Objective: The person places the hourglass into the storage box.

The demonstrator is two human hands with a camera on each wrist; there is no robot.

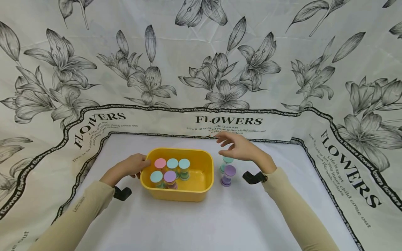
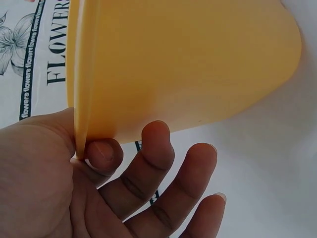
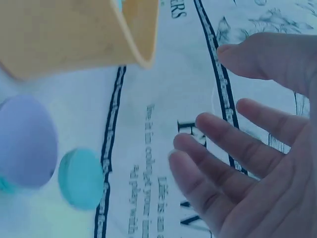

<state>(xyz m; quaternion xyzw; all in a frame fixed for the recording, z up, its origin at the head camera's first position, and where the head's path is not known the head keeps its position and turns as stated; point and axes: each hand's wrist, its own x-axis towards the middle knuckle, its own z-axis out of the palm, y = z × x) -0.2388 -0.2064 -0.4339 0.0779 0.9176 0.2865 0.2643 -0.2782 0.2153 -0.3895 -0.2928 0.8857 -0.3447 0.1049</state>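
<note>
A yellow plastic tub [image 1: 176,194] stands on the white table. My left hand [image 1: 133,165] pinches its left rim between thumb and index finger; in the left wrist view the other fingers [image 2: 185,181] lie outside the wall. Several small pieces shaped like sand timers, with round coloured ends, stand inside, including a pink one [image 1: 160,163] and a purple one [image 1: 170,176]. Right of the tub stand another purple timer [image 1: 230,170] and a teal timer [image 1: 228,160]. My right hand [image 1: 241,147] hovers above the teal one, partly hiding it, with loosely bent fingers and nothing in them.
The tub's right part shows bare yellow floor [image 1: 201,177]. A flower-printed cloth [image 1: 232,87] hangs behind the table and runs along its sides. Each wrist wears a black camera mount, such as the right one [image 1: 252,177].
</note>
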